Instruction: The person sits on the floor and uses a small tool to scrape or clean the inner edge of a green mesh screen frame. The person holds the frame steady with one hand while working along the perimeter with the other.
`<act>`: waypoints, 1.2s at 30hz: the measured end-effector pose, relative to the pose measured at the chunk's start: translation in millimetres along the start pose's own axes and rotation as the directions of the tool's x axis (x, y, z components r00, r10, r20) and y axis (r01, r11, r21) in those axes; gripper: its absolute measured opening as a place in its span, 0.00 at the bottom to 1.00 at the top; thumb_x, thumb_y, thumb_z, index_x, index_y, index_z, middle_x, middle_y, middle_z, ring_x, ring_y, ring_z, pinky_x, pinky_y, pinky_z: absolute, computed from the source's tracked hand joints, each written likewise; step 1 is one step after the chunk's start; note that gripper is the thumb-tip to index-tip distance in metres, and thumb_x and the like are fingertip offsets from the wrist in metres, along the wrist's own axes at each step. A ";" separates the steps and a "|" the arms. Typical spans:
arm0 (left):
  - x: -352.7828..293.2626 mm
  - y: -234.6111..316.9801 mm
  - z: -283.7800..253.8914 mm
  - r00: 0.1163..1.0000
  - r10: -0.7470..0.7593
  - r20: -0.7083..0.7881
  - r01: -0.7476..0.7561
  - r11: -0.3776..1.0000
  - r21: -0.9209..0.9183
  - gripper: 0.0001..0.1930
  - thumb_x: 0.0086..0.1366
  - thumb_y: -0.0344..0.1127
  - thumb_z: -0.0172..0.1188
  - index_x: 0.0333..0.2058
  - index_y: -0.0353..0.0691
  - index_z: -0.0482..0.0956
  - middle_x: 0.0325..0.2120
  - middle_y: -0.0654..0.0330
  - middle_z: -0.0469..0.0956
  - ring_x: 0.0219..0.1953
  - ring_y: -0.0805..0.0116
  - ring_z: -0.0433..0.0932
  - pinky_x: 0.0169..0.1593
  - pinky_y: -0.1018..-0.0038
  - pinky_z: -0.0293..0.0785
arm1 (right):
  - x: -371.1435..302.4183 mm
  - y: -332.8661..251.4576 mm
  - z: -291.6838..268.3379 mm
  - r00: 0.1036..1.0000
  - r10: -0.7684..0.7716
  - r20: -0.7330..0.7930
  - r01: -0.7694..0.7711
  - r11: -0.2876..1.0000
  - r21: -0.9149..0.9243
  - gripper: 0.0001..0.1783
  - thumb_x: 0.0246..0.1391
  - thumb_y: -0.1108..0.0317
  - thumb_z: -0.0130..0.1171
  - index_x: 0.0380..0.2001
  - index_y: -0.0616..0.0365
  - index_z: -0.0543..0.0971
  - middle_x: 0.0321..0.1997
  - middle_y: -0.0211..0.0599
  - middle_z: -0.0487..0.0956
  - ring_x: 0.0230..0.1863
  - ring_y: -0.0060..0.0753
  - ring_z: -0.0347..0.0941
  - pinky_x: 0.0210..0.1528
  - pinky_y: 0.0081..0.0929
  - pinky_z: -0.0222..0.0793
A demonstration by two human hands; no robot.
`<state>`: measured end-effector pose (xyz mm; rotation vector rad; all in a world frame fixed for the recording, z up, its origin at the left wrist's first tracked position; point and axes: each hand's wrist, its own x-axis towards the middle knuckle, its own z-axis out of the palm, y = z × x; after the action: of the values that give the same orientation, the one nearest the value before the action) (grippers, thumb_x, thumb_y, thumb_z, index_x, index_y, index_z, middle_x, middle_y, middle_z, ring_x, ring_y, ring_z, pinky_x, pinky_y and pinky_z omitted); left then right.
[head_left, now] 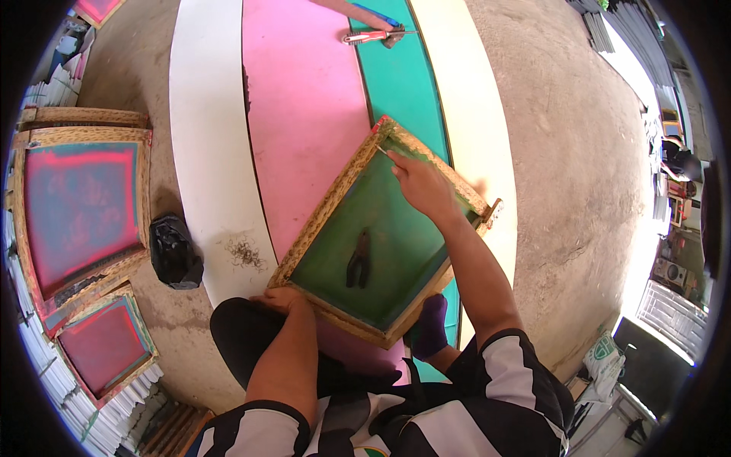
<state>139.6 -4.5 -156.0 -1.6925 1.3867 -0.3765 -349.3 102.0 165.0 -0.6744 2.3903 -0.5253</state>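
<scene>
Roughly left to right: two wood-framed screens with blue-red mesh, a large one [84, 213] above a smaller one [106, 346], then a black plastic bag [176, 253] on the floor. White panel [207, 84] next, dark curly scraps [244, 253] on it; pink panel [304, 84]; teal panel [415, 95] with a red-and-white-handled screwdriver [367, 36] near its far end; cream panel [466, 99]. Purple-socked foot [431, 324] just beside the frame's lower right edge. Left hand [283, 298] touches the frame's left corner, fingers mostly hidden, can't tell how far closed. Dark pliers [359, 260] show against the mesh, in front of the person. Right hand [420, 183] curled tight around a thin light-tipped tool [382, 150], tip at the far corner; forearm crosses the right rail. Wooden frame [326, 209]: tilted across the panels, green mesh, mottled worn rails, red patch at the far corner.
</scene>
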 end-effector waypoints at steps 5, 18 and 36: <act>-28.2 5.4 -25.6 0.993 0.077 0.084 -0.050 0.955 -0.293 0.29 0.73 0.28 0.37 0.70 0.23 0.51 0.71 0.35 0.54 0.73 0.48 0.55 0.78 0.65 0.45 | -6.0 25.7 5.8 0.995 -0.011 -0.094 0.008 1.000 -0.028 0.21 0.68 0.58 0.54 0.62 0.38 0.77 0.44 0.46 0.84 0.47 0.53 0.80 0.48 0.47 0.74; -7.7 37.5 40.1 0.878 -0.220 -0.426 0.378 0.865 0.331 0.30 0.73 0.31 0.36 0.72 0.28 0.51 0.72 0.36 0.53 0.73 0.48 0.56 0.77 0.65 0.48 | -0.4 40.3 30.2 0.996 -0.038 -0.086 0.056 0.973 0.225 0.21 0.67 0.56 0.55 0.63 0.36 0.76 0.48 0.49 0.83 0.51 0.54 0.79 0.52 0.46 0.75; -110.0 -24.5 -170.0 0.982 0.113 0.152 -0.003 0.811 -0.586 0.29 0.74 0.32 0.37 0.71 0.25 0.52 0.71 0.37 0.54 0.73 0.49 0.56 0.77 0.65 0.47 | 3.4 80.5 68.1 0.957 -0.026 -0.288 0.111 0.953 0.283 0.24 0.68 0.55 0.55 0.66 0.32 0.73 0.52 0.46 0.83 0.52 0.52 0.80 0.54 0.43 0.75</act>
<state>-0.9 19.6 -10.1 -2.1037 1.5044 0.2769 -335.7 149.9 72.1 -0.5808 2.4762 -1.0496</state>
